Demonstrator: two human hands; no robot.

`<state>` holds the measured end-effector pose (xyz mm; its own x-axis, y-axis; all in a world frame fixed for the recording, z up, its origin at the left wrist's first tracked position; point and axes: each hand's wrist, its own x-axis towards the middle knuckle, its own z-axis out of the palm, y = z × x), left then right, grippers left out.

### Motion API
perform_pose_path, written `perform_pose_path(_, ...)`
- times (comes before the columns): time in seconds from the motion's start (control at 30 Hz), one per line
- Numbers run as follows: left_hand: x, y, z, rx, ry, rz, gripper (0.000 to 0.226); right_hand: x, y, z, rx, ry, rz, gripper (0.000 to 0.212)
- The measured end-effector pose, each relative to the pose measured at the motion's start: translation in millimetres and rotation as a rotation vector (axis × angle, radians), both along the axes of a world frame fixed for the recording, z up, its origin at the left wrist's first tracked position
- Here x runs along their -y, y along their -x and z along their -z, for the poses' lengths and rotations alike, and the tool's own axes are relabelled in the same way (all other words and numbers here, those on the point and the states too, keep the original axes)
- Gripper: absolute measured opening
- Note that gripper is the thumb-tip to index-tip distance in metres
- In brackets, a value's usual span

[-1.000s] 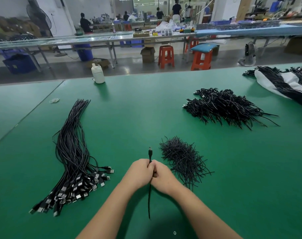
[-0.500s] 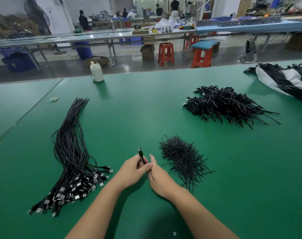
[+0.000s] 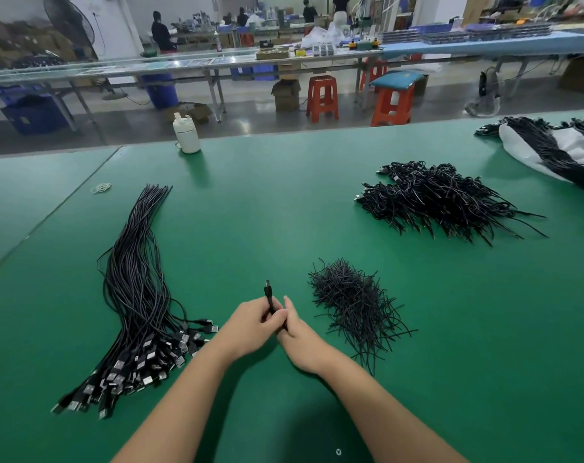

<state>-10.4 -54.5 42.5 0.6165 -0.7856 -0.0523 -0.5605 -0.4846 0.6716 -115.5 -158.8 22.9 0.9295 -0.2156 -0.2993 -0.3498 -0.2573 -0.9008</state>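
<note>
My left hand (image 3: 253, 325) grips a folded black cable (image 3: 269, 295), whose small plug end sticks up above the fingers. Pressed against it from the right is my right hand (image 3: 300, 339), fingers curled at the same cable; most of the cable is hidden inside both hands. A long bundle of black USB cables (image 3: 133, 295) lies to the left, its metal plugs nearest me. A small heap of black twist ties (image 3: 350, 299) sits just right of my hands. Further right and back lies a pile of coiled black cables (image 3: 440, 198).
The green table (image 3: 283, 212) has a white bottle (image 3: 186, 133) at its far edge and rubber bands (image 3: 100, 187) at the left. A white bag with more black cables (image 3: 557, 145) lies at the far right. Benches, orange stools and people fill the background.
The cable that hung down below my hands a second ago is now gathered up inside them. Its plug end has tilted left, and both hands shifted slightly left.
</note>
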Motion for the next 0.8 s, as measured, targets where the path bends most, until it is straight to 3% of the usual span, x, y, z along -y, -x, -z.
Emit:
perform_pose_path(0.1,2.1,-1.8,-0.6,0.057,-0.048,0.0,0.019,-0.9,-1.4,1.5,0.029,-0.082,0.064,0.062)
perform_pose_path(0.2,5.3,-5.1,-3.6,0.087,-0.095,-0.011,0.018,-1.3,-1.8,1.9,-0.002,-0.106,0.087,0.033)
perform_pose_path(0.47,24.8,-6.0,-6.8,-0.014,-0.132,-0.094,0.016,-4.5,-6.4,2.4,-0.008,0.212,0.116,0.04)
perform_pose_path(0.6,37.0,-5.6,-9.5,-0.053,-0.198,-0.143,0.023,-8.4,-11.3,10.9,-0.025,0.322,0.175,0.032)
perform_pose_path(0.67,41.3,-2.0,-14.8,0.095,-0.227,-0.241,0.028,-6.7,-15.2,14.9,-0.086,0.318,0.187,0.026)
perform_pose_path(0.73,48.7,6.7,-23.6,0.332,-0.057,-0.35,0.025,-5.1,-15.5,16.3,-0.105,0.27,0.189,0.024)
perform_pose_path(0.8,63.8,19.0,-30.8,0.421,0.085,-0.279,0.02,-5.8,-15.2,5.7,-0.036,0.072,0.234,0.021)
